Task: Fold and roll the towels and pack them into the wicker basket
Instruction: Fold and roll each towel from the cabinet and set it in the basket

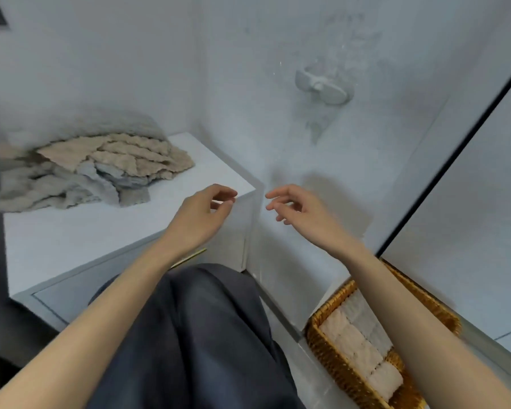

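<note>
We see a loose pile of beige and grey towels (101, 169) on the top of a white cabinet (101, 231), at its far left. Rolled towels (357, 346) lie packed in rows in the wicker basket (331, 358), low at the right. The left hand (202, 215) and the right hand (298, 211) hang in the air near each other, fingers loosely bent, holding nothing.

Both hands — left (202, 212), right (295, 208) — raised, loosely curled, empty.

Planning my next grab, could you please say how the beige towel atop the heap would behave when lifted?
The beige towel lies crumpled in folds, so probably floppy. Its nubby weave looks light and unlikely to slip.
</note>
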